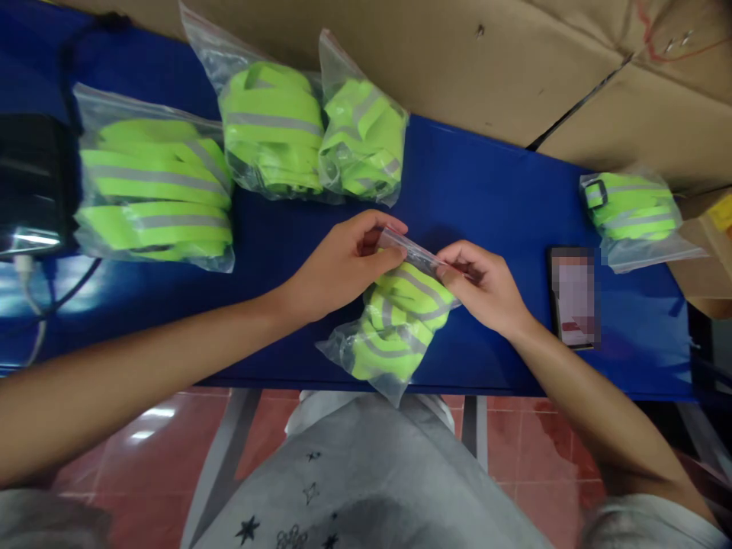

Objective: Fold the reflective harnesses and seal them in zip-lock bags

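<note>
A clear zip bag (394, 328) packed with neon-yellow straps bearing grey reflective stripes lies near the table's front edge, its top edge turned away from me. My left hand (354, 255) pinches the left part of that top edge between thumb and fingers. At the right end of the same edge, my right hand (483, 286) grips the plastic with thumb and curled fingers. The bag's bottom corners stick out toward my lap. Whether the seal is fully closed I cannot tell.
Similar filled bags stand at the back: a left bag (154, 191), a middle bag (271, 130), a smaller bag (366, 137) and a right bag (634, 206). A phone (573, 297) lies at right. Brown cardboard (457, 69) lines the blue table's (474, 191) back; a black device (34, 183) with cables sits left.
</note>
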Available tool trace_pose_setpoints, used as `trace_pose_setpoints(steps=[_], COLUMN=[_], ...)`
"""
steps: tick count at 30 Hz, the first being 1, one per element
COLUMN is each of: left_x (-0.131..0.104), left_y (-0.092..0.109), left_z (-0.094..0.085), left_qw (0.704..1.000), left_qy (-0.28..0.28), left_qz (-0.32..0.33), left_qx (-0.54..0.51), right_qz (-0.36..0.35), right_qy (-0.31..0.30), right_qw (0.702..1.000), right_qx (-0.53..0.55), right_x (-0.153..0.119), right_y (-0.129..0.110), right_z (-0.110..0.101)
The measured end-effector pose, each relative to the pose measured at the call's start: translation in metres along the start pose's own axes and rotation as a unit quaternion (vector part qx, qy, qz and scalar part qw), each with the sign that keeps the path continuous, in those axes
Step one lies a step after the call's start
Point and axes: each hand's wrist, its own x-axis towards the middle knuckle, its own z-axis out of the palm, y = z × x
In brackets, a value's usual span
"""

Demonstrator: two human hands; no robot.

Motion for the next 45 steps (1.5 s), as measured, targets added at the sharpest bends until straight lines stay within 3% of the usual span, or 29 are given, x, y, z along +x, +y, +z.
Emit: trace_pose_setpoints(steps=[3,6,12,18,26,35,40,45], left_x=[0.006,0.008,0.008,0.01,0.003,0.001,-0.001,-0.002], left_y=[0.004,0.004,0.002,-0.001,-0.007,-0.002,-0.003,0.0], left_z=[0.002,0.001,-0.006,-0.009,-0.007,-0.007,-0.006,-0.006], left_qw=[0.999,0.999,0.995,0.996,0.997,0.994,0.995,0.993], left_qy=[-0.041,-0.04,-0.083,-0.066,-0.052,-0.1,-0.072,-0.099], left_qz=[-0.016,0.016,0.042,0.019,0.043,0.054,0.06,0.06], left_qx=[-0.007,0.009,0.024,-0.05,-0.027,0.0,0.016,0.005], right_qz=[-0.001,-0.024,-0.068,-0.081,-0.097,-0.122,-0.124,-0.136], right_qy=[0.001,0.033,-0.01,-0.003,-0.008,0.009,0.015,0.02], right_qw=[1.0,0.999,0.996,0.994,0.991,0.989,0.987,0.985], right_qx=[0.013,0.001,-0.06,-0.073,-0.087,-0.087,-0.1,-0.109], right_x=[0.002,-0.001,-0.012,-0.011,-0.013,-0.013,-0.014,-0.015], right_y=[0.003,0.006,0.01,0.011,0.01,0.008,0.006,0.004], right_z=[0.0,0.002,-0.003,-0.004,-0.002,-0.001,0.0,0.0])
